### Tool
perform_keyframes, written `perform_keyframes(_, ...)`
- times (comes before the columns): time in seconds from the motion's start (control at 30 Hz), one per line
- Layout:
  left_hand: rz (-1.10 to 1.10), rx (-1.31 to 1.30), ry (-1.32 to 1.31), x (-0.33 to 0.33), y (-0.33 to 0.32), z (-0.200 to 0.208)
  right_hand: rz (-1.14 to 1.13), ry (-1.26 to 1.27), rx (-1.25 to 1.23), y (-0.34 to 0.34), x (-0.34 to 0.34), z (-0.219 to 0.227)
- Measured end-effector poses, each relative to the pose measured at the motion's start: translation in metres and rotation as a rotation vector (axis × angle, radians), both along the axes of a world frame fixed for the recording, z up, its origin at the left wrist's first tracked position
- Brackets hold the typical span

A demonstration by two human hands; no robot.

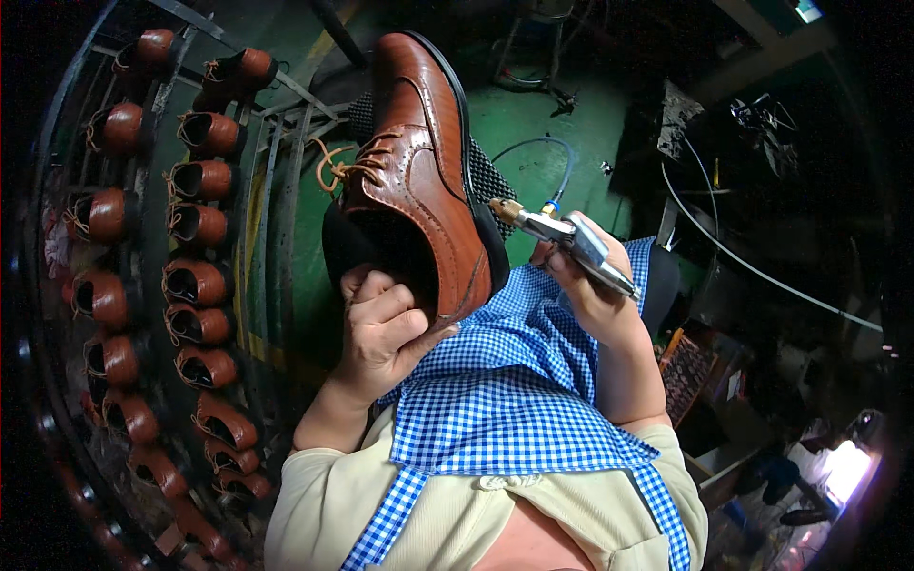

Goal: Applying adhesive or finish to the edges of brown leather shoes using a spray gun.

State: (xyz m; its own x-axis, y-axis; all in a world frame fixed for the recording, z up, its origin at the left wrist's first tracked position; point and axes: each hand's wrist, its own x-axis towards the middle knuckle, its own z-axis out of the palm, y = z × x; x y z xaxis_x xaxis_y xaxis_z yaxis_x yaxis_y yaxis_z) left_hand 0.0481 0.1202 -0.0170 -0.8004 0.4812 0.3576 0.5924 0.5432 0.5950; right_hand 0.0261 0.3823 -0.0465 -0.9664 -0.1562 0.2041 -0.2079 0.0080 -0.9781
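A glossy brown leather lace-up shoe (419, 171) with a dark sole is held up in front of me, toe pointing away. My left hand (381, 319) grips it at the heel, fingers curled over the edge of the opening; some fingertips are hidden inside. Tan laces (335, 169) stick out to the left of the tongue. On the other side, my right hand (595, 276) is closed around a small metal spray gun (576, 238). Its brass-coloured nozzle (506, 209) points at the sole edge near the heel, a narrow distance off it.
A metal rack (267, 190) on the left carries rows of similar brown shoes (198, 226). A blue air hose (569, 157) loops from the spray gun over the green floor (595, 119). Dark clutter and a pale hose (752, 268) lie to the right. A checked apron (505, 409) covers my lap.
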Motion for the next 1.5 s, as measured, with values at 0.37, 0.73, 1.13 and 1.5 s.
perform_keyframes(0.37,-0.01,0.024,-0.028,0.0,-0.001,-0.003,0.032,0.016,0.141,0.001,-0.001,0.007)
perform_keyframes(0.73,-0.029,0.002,-0.031,-0.002,-0.001,0.001,-0.013,0.071,0.256,-0.003,-0.002,0.01)
perform_keyframes(1.13,-0.062,-0.012,-0.035,-0.002,-0.009,0.002,-0.074,0.021,0.216,-0.007,-0.019,-0.002)
perform_keyframes(1.5,-0.005,-0.008,-0.124,0.004,-0.018,-0.004,-0.442,-0.04,0.165,0.004,-0.046,-0.08)
